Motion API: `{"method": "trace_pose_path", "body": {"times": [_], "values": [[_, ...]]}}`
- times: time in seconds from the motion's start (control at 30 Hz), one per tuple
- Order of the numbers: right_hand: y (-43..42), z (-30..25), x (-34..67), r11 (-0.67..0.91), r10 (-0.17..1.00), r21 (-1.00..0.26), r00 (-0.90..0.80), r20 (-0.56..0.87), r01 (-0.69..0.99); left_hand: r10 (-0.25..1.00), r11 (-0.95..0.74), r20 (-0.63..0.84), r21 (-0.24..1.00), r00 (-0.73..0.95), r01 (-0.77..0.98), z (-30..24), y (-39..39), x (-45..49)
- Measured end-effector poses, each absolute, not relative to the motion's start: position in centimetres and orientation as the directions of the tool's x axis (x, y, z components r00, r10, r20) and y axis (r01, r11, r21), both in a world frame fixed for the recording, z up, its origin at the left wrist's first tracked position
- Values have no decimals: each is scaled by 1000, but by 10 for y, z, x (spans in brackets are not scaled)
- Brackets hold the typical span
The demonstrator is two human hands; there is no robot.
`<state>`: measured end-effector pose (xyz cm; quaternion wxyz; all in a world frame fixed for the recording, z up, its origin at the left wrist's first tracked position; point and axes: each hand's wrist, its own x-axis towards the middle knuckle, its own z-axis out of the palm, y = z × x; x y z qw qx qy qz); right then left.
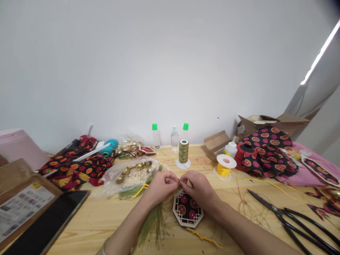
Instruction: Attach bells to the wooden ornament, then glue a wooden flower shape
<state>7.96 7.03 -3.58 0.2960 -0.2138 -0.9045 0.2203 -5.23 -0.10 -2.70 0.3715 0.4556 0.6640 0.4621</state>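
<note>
Above an octagonal ornament point(188, 209) with a pale lattice frame and dark patterned fabric, both my hands meet fingertip to fingertip. My left hand point(165, 182) pinches at the ornament's top edge, its fingers closed on something too small to make out. Closed in a similar pinch, my right hand point(197, 184) partly covers the ornament's upper right side. A twisted yellow cord point(203, 236) trails from the ornament's lower end. Green tassel threads point(154, 225) lie beneath and beside my left wrist.
Black-handled scissors point(278, 212) lie at right. A green thread cone point(183, 151) and a yellow cord spool point(225, 166) stand behind my hands. Gold bells point(126, 170) rest on plastic at left, near patterned fabric point(85, 161). A dark phone-like slab point(50, 223) and a cardboard box point(18, 180) occupy the left edge.
</note>
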Motion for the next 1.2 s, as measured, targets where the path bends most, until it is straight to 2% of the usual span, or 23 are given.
{"method": "trace_pose_path", "body": {"times": [0.23,0.5,0.77,1.2], "values": [[69,-34,80,824,500,-521,-719,484,222,949,258,-245,965,-199,40,-21,-8,-52],[69,-36,79,819,506,-537,-700,505,205,970,220,-223,975,-94,-39,-27,-6,-54],[71,-39,79,808,506,-563,-692,515,173,965,201,-198,980,-171,3,-23,-9,-53],[72,-39,79,828,484,-531,-703,520,177,913,174,-134,982,-385,70,-25,-3,-52]]}}
